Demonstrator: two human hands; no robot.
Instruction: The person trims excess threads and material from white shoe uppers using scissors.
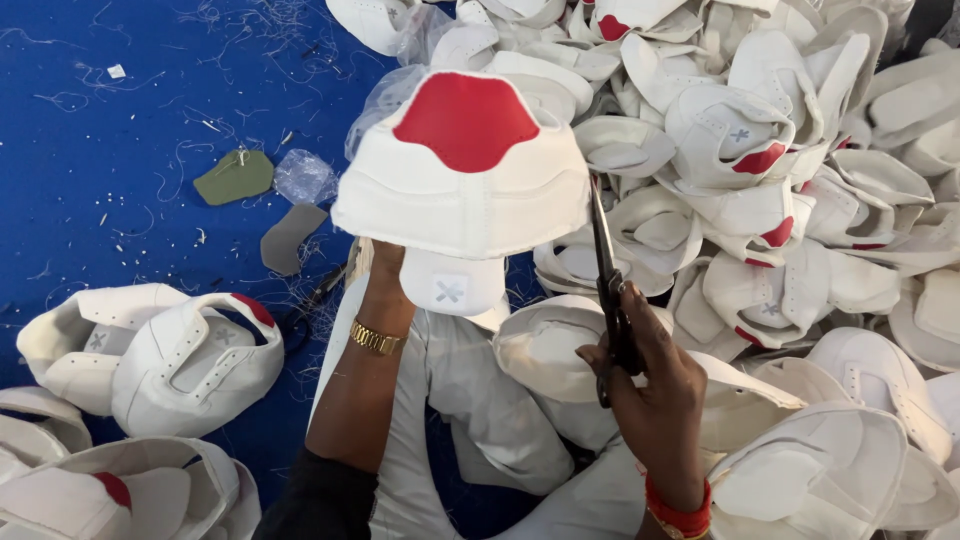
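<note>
White leather shoe upper with a red heel patch was held aloft, left hand hidden beneath; right hand gripped black scissors at its edge, risking a nicked seam.

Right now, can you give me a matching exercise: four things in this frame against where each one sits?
Things:
1. scissors
2. gold watch
3. red bangle
4. green patch

Places:
A. on the blue floor
B. on the left wrist
C. in the right hand
D. on the right wrist

Pairs: 1-C, 2-B, 3-D, 4-A
</note>
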